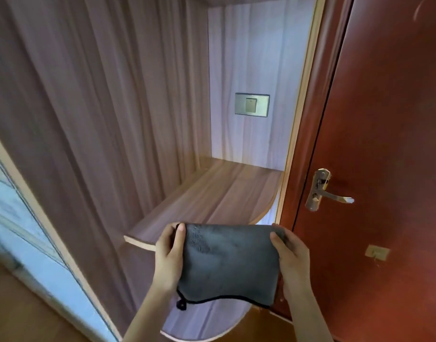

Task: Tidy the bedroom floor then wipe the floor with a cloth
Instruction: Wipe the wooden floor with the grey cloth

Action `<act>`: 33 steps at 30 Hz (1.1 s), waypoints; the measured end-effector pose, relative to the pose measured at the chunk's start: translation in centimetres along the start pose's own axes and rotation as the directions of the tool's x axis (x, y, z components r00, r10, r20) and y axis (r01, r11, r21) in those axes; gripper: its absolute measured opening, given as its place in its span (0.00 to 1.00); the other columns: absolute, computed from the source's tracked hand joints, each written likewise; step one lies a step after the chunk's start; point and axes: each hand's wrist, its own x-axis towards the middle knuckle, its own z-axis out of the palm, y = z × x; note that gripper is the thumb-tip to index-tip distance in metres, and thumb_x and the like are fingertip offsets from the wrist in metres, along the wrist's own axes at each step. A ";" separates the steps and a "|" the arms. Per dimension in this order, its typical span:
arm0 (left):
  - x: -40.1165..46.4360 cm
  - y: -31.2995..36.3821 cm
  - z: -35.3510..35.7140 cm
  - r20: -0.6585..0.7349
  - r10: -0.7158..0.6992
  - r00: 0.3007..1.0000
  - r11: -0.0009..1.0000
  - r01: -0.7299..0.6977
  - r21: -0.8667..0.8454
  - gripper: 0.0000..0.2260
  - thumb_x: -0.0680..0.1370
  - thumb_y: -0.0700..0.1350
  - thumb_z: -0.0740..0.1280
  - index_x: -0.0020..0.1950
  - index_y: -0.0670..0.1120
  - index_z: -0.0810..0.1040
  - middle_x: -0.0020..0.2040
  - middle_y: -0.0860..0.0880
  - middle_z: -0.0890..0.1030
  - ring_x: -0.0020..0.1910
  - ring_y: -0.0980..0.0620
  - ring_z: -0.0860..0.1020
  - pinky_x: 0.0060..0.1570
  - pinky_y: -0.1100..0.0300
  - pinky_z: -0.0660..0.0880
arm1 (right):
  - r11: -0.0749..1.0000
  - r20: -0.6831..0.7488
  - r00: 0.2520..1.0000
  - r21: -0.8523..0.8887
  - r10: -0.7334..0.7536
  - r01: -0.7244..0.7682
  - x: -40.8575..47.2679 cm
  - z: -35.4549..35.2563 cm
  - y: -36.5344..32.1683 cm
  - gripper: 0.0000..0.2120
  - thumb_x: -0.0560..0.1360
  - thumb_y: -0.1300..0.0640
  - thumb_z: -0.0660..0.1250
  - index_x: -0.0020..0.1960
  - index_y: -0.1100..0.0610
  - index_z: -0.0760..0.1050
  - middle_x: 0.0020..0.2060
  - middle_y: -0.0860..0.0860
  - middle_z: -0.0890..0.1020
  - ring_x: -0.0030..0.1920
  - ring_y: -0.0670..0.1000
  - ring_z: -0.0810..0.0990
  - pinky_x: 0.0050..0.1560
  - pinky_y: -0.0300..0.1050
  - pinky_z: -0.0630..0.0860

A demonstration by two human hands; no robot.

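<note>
A dark grey cloth (229,262) with a black stitched edge hangs spread in the air in front of me, low in the middle of the head view. My left hand (169,255) pinches its upper left corner, thumb on the front. My right hand (289,255) grips its upper right corner, with the fingers behind the fabric. A small black loop dangles from the cloth's lower left corner. The wooden floor (27,312) shows only at the lower left and lower right.
An open wooden shelf unit stands straight ahead, its rounded shelf (212,193) just behind the cloth and a lower shelf (202,322) beneath. A wall switch (252,104) sits at the back. A red-brown door (384,144) with a metal handle (328,191) fills the right.
</note>
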 end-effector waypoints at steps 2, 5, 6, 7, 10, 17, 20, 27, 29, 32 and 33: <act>2.2 0.0 1.0 -0.029 -0.001 1.000 1.000 0.000 -0.009 0.11 0.81 0.43 0.58 0.42 0.42 0.75 0.37 0.49 0.75 0.39 0.56 0.71 0.44 0.60 0.68 | 0.999 0.062 0.997 0.000 -0.050 0.050 3.2 1.0 -0.8 0.07 0.76 0.65 0.65 0.52 0.59 0.79 0.45 0.50 0.83 0.43 0.41 0.79 0.46 0.38 0.74; 5.1 0.0 2.2 -0.083 0.020 0.996 1.000 -0.021 -0.003 0.11 0.81 0.43 0.58 0.44 0.39 0.75 0.38 0.48 0.75 0.40 0.57 0.71 0.43 0.62 0.68 | 0.996 0.133 0.988 0.026 -0.084 0.081 8.0 2.7 -1.2 0.07 0.76 0.63 0.66 0.52 0.65 0.78 0.45 0.58 0.82 0.44 0.46 0.80 0.50 0.44 0.74; 6.0 0.0 2.6 -0.113 0.043 0.993 0.999 -0.042 0.014 0.10 0.81 0.42 0.59 0.44 0.39 0.75 0.39 0.48 0.76 0.40 0.58 0.72 0.43 0.64 0.69 | 0.996 0.158 0.984 0.033 -0.085 0.081 9.5 3.4 -1.3 0.09 0.76 0.62 0.66 0.54 0.65 0.77 0.46 0.58 0.82 0.47 0.49 0.80 0.52 0.45 0.74; 6.9 -0.2 2.9 -0.147 0.064 0.987 0.998 -0.060 0.033 0.10 0.81 0.42 0.59 0.45 0.39 0.76 0.40 0.48 0.77 0.40 0.59 0.73 0.44 0.66 0.70 | 0.996 0.187 0.978 0.030 -0.091 0.087 11.0 4.1 -1.3 0.09 0.76 0.62 0.66 0.55 0.63 0.77 0.47 0.55 0.83 0.49 0.49 0.80 0.54 0.44 0.74; 9.4 -1.3 3.5 -0.223 0.074 0.972 0.996 -0.061 0.068 0.09 0.81 0.41 0.59 0.46 0.39 0.76 0.40 0.49 0.78 0.38 0.63 0.73 0.42 0.70 0.70 | 0.984 0.275 0.949 -0.033 -0.157 0.173 14.9 6.6 -0.7 0.08 0.76 0.63 0.66 0.55 0.59 0.77 0.46 0.48 0.81 0.49 0.46 0.78 0.53 0.38 0.71; 14.7 -5.3 2.9 -0.183 0.076 0.980 0.925 -0.001 0.381 0.07 0.79 0.40 0.62 0.43 0.48 0.76 0.40 0.52 0.80 0.41 0.60 0.76 0.46 0.66 0.71 | 0.949 0.403 0.896 -0.161 -0.188 0.272 22.2 10.9 2.7 0.08 0.73 0.67 0.68 0.51 0.60 0.78 0.44 0.51 0.80 0.49 0.50 0.77 0.50 0.38 0.69; 16.4 -6.8 2.5 -0.162 0.041 0.986 0.858 0.048 0.511 0.06 0.79 0.42 0.63 0.45 0.49 0.77 0.41 0.55 0.80 0.44 0.55 0.78 0.45 0.65 0.70 | 0.946 0.490 0.860 -0.189 -0.143 0.264 24.6 12.2 4.4 0.09 0.72 0.67 0.69 0.49 0.55 0.77 0.45 0.53 0.81 0.51 0.53 0.78 0.54 0.44 0.72; 19.2 -8.7 2.2 -0.222 0.035 0.974 0.767 0.116 0.630 0.06 0.79 0.43 0.64 0.48 0.43 0.80 0.42 0.52 0.81 0.44 0.52 0.78 0.43 0.62 0.68 | 0.873 0.549 0.819 -0.306 -0.165 0.380 27.0 13.9 7.0 0.10 0.73 0.62 0.69 0.54 0.61 0.78 0.47 0.50 0.80 0.51 0.49 0.77 0.53 0.39 0.69; 19.6 -9.0 2.0 -0.222 0.040 0.974 0.761 0.115 0.639 0.06 0.78 0.43 0.64 0.48 0.44 0.81 0.43 0.51 0.82 0.44 0.53 0.78 0.43 0.62 0.68 | 0.862 0.539 0.823 -0.319 -0.176 0.393 27.2 14.1 7.5 0.11 0.73 0.60 0.70 0.55 0.60 0.78 0.47 0.50 0.80 0.51 0.48 0.77 0.53 0.39 0.69; 19.8 -9.1 2.0 -0.223 0.047 0.974 0.760 0.110 0.640 0.05 0.78 0.42 0.65 0.48 0.46 0.81 0.42 0.54 0.81 0.44 0.56 0.77 0.41 0.70 0.67 | 0.870 0.467 0.858 -0.310 -0.213 0.384 27.5 14.3 7.9 0.12 0.72 0.60 0.72 0.55 0.59 0.78 0.46 0.49 0.81 0.49 0.48 0.78 0.53 0.40 0.71; 19.7 -9.1 2.0 -0.228 0.046 0.973 0.769 0.111 0.629 0.05 0.77 0.42 0.66 0.49 0.46 0.81 0.43 0.55 0.81 0.45 0.58 0.77 0.41 0.75 0.67 | 0.870 0.438 0.871 -0.315 -0.222 0.380 27.5 14.3 8.0 0.12 0.71 0.59 0.72 0.54 0.59 0.78 0.45 0.48 0.80 0.48 0.48 0.78 0.53 0.40 0.72</act>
